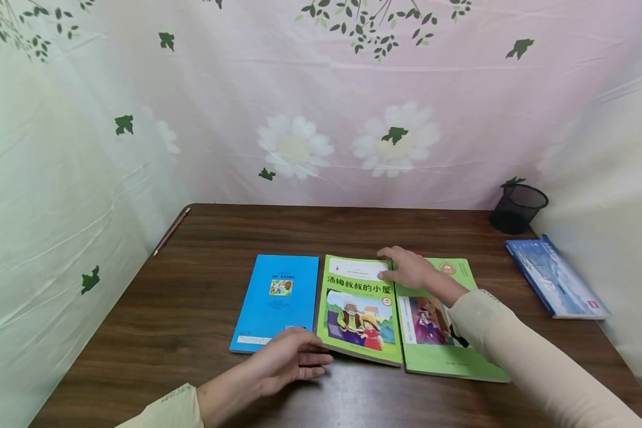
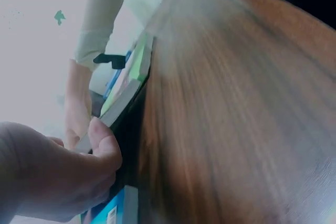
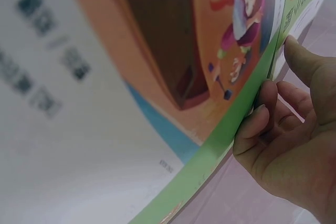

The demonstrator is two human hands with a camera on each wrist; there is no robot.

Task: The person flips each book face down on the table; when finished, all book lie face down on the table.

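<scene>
A green-bordered storybook with Chinese writing and two cartoon figures lies in the middle of a row of three books. My left hand pinches its lower left corner, thumb uppermost. At its upper right corner my right hand holds the book, thumb on the cover and fingers around the top edge. A second green book lies close against its right side, partly under my right forearm. To the left is a blue book, its lower right corner beside my left hand. Book edges and my thumb show in the left wrist view.
The books lie on a dark wooden table. A blue-and-white book is at the right, with a black mesh pen holder behind it. A pencil lies along the left edge. Printed curtains enclose the back and sides.
</scene>
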